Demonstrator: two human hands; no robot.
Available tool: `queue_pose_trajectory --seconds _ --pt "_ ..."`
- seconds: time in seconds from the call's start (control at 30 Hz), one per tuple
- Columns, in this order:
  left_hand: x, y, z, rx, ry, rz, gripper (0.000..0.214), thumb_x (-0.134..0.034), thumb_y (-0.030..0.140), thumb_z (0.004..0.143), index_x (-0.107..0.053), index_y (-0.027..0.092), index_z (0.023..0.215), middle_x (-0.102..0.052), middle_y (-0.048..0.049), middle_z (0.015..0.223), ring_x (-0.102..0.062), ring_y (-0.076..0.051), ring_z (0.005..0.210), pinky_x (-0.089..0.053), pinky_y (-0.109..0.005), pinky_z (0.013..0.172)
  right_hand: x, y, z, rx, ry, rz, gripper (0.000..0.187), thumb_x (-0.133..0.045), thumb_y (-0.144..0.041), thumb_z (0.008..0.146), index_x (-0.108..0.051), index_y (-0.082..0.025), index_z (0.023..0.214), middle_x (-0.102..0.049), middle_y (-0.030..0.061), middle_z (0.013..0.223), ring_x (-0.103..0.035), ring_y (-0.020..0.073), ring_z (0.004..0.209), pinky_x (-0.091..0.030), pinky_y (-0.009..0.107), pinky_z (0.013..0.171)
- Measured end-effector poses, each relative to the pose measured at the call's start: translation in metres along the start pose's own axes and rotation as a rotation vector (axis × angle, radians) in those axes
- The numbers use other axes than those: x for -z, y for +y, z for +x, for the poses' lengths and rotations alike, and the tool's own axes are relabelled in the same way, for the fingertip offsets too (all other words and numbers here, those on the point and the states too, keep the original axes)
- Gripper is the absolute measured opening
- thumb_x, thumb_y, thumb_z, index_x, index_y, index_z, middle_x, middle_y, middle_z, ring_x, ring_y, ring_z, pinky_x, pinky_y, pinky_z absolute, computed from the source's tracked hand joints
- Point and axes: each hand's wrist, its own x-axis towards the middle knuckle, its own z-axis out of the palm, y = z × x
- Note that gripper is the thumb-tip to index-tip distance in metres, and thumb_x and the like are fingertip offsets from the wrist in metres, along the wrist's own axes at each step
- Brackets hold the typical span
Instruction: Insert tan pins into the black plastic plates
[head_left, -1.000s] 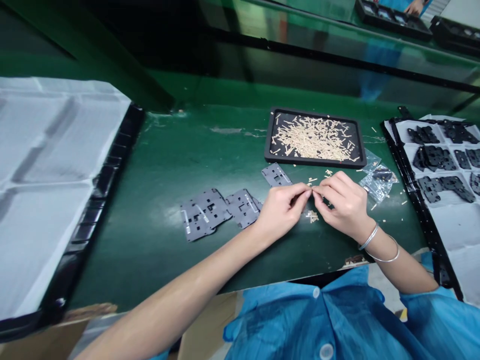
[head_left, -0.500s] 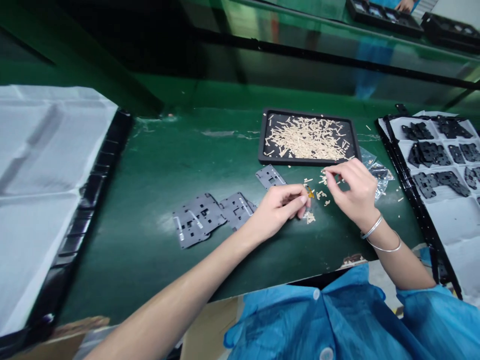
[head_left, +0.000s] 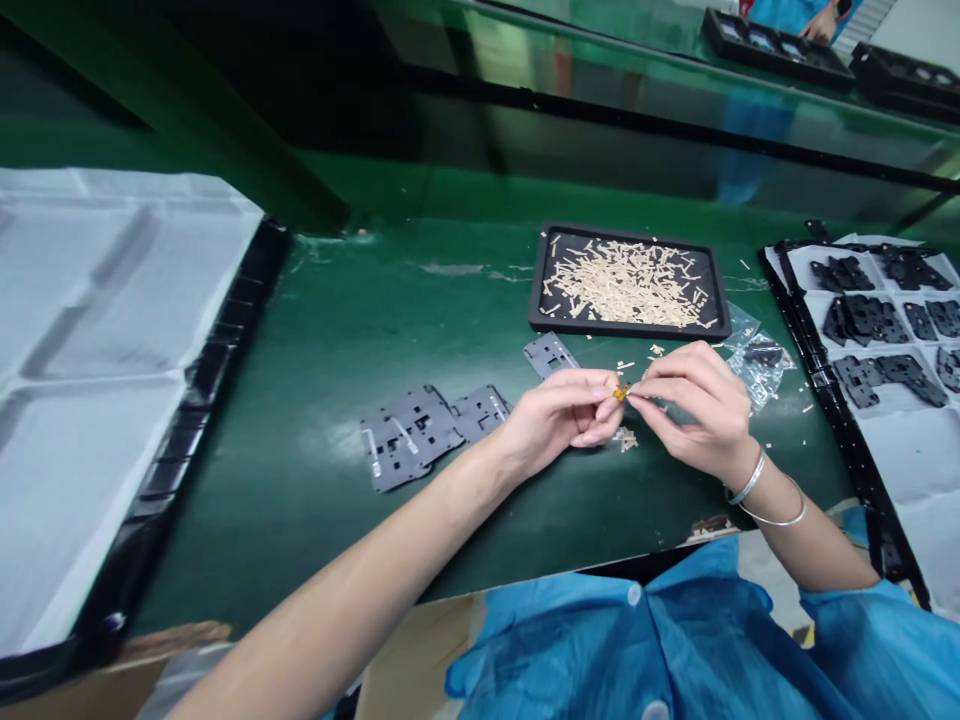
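My left hand (head_left: 559, 417) and my right hand (head_left: 694, 405) meet above the green table, fingertips pinched together on a tiny yellow piece (head_left: 621, 392). Just below them lies a small heap of pale strips (head_left: 625, 437). Beyond the hands sits a black tray (head_left: 537, 290) full of pale strips. A single grey metal plate (head_left: 550, 354) lies just beyond my left hand, and several more grey plates (head_left: 427, 430) lie to its left.
A large tray covered with white paper (head_left: 97, 350) fills the left. At the right, a paper-lined tray (head_left: 892, 400) holds dark parts, with a clear plastic bag (head_left: 757, 362) beside it. Black trays (head_left: 780, 45) sit on the far shelf, near another person's hand (head_left: 821, 20).
My right hand reached out toward the loose strips by the black tray, then came back to meet the left hand. The yellow piece now shows between both hands' fingertips.
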Motion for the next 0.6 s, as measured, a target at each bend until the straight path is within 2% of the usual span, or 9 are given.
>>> queue_pose_trajectory --seconds 0.2,0.27,0.33,0.4,0.5,0.6 --pt "-0.0019 0.0003 0.0013 0.033 -0.012 -0.009 0.027 -0.064 0.031 0.072 -0.050 0.014 0.057 -0.042 0.0021 0.044 -0.035 -0.007 0.039 -0.016 -0.026 0.045 -0.0022 0.0000 -0.0009 -0.013 -0.018 0.037 0.010 -0.066 -0.010 0.081 -0.063 -0.019 0.079 -0.069 0.0046 0.074 -0.059 0.0151 0.068 -0.053 0.029 0.061" --pt "-0.0023 0.0003 0.0013 0.034 0.009 0.026 0.029 -0.064 0.034 0.073 -0.052 0.014 0.057 -0.043 0.0021 0.045 -0.035 -0.007 0.039 -0.017 -0.025 0.045 -0.0023 -0.0013 -0.0009 -0.074 -0.021 0.086 0.010 -0.065 -0.010 0.081 -0.062 -0.019 0.078 -0.068 0.0040 0.073 -0.059 0.0149 0.068 -0.052 0.030 0.062" --pt "-0.0019 -0.0008 0.0010 0.011 0.055 0.092 0.032 -0.063 0.040 0.076 -0.055 0.013 0.060 -0.044 0.0016 0.047 -0.035 -0.007 0.040 -0.018 -0.025 0.044 -0.0020 -0.0027 -0.0006 -0.247 -0.041 0.203 0.009 -0.064 -0.012 0.081 -0.062 -0.019 0.075 -0.067 0.0031 0.072 -0.059 0.0144 0.069 -0.050 0.028 0.060" --pt "-0.0008 -0.0030 0.0008 -0.049 0.116 0.170 0.036 -0.063 0.047 0.078 -0.057 0.013 0.065 -0.046 0.0015 0.048 -0.036 -0.007 0.041 -0.018 -0.023 0.043 -0.0013 -0.0027 0.0000 -0.521 -0.085 0.388 0.008 -0.065 -0.015 0.080 -0.062 -0.018 0.073 -0.065 0.0017 0.072 -0.058 0.0127 0.067 -0.047 0.025 0.056" --pt "0.0011 -0.0062 0.0008 -0.144 0.154 0.227 0.038 -0.071 0.050 0.073 -0.056 0.015 0.075 -0.050 0.0033 0.052 -0.039 -0.007 0.045 -0.021 -0.020 0.043 0.0008 0.0002 0.0022 -0.898 -0.181 0.715 0.009 -0.069 -0.021 0.075 -0.063 -0.017 0.070 -0.063 -0.0004 0.070 -0.054 0.0090 0.060 -0.042 0.021 0.052" --pt "0.0016 -0.0073 0.0013 -0.168 0.141 0.218 0.038 -0.080 0.043 0.068 -0.056 0.015 0.078 -0.051 0.0046 0.056 -0.040 -0.005 0.047 -0.026 -0.018 0.043 0.0028 0.0035 0.0054 -1.075 -0.293 0.993 0.017 -0.076 -0.027 0.069 -0.064 -0.016 0.069 -0.060 -0.0017 0.067 -0.050 0.0071 0.057 -0.038 0.019 0.050"
